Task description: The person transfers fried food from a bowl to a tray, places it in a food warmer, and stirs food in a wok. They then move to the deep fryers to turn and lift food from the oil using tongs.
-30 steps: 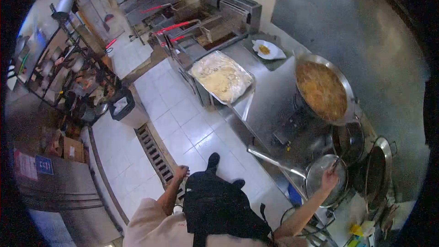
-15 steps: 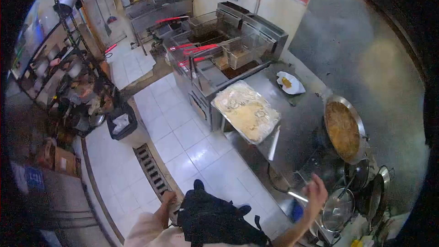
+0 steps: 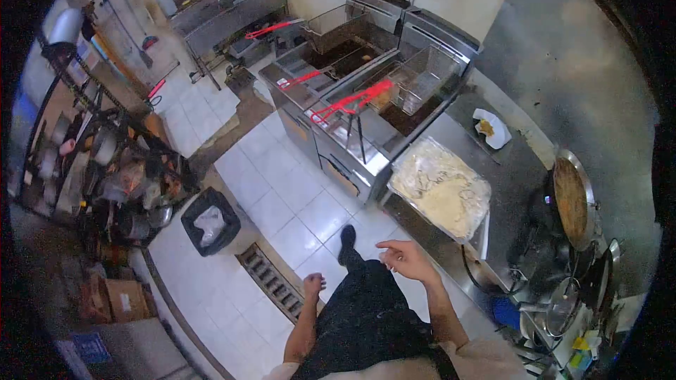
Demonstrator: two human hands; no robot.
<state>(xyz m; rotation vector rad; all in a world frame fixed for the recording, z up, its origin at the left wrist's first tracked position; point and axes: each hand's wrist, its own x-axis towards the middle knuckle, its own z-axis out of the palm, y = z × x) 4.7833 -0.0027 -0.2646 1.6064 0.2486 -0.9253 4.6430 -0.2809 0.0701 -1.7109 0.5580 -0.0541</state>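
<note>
My left hand (image 3: 314, 283) hangs over the tiled floor near the drain grate (image 3: 271, 281), its fingers curled and what they hold, if anything, hidden. My right hand (image 3: 408, 259) is in front of my dark apron (image 3: 373, 309), empty with its fingers apart, left of and below a tray (image 3: 443, 188) of pale flour-like coating on the steel counter. Beyond the tray, fryers (image 3: 359, 109) hold wire baskets with red handles.
A large wok (image 3: 574, 200) and a strainer (image 3: 563, 307) are at the right. White paper with food (image 3: 491, 129) lies on the counter. A black-lined bin (image 3: 211, 222) and a cluttered rack (image 3: 113, 148) stand left. A sink (image 3: 232, 10) is farther back.
My right hand has moved left, away from the wok side, to in front of my apron. My left hand has risen slightly. The view has shifted, and the fryers look closer.
</note>
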